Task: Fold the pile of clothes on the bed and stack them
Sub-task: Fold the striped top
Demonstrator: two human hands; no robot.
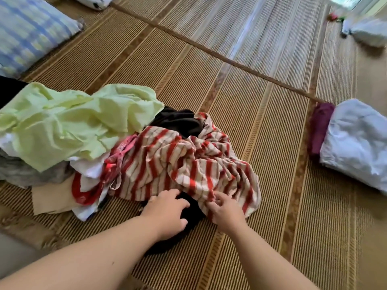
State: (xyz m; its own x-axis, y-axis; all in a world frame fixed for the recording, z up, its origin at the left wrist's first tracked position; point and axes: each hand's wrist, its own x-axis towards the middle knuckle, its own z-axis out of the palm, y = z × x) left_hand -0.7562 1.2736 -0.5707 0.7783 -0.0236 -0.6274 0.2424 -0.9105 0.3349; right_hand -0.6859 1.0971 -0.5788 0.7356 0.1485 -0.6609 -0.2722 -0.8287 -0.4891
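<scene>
Left hand (167, 212) is curling its fingers over a black garment (195, 212) while right hand (226, 212) is pinching the red-striped cloth (178, 164), both at the near edge of the clothes pile (62, 126) lying on the bed's woven mat (261, 132); a white folded piece (356, 141) and a maroon piece (319, 126) are resting together at right.

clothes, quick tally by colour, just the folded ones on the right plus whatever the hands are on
White folded garment: 1
Maroon folded garment, under the white one: 1
Red-striped garment, pinched by the right hand: 1
Black garment, held by the left hand: 1
Total: 4
</scene>
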